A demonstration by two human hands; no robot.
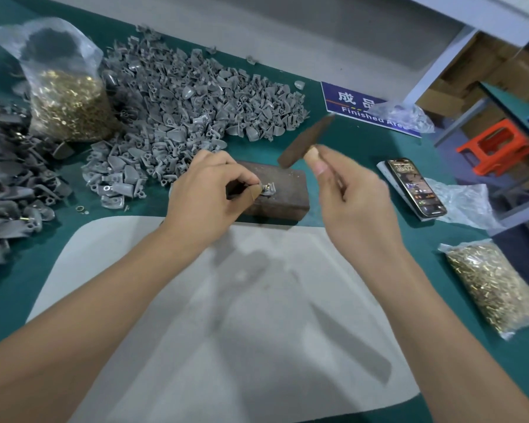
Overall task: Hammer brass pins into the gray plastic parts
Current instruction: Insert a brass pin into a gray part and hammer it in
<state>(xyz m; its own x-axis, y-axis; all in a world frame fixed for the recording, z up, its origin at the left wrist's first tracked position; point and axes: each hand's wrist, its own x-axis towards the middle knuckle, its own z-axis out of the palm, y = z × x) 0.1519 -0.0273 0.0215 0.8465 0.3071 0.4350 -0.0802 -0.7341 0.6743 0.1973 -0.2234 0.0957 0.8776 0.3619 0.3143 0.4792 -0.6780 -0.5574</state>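
Gray mat (226, 315) up front; left hand (205, 193) fingers pinch a gray plastic part (268, 189) with a brass pin (266, 187) on the dark block (284, 190), frame center. Right hand (355, 203) grips a blurry raised hammer (303, 145).

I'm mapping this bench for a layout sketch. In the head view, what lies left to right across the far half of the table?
Dark parts heap → bag of brass pins → gray plastic parts pile → brown block → hammer → blue sign → phone.

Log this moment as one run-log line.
left hand: pinches part on block | right hand: holds hammer raised | pin: seated, unclear
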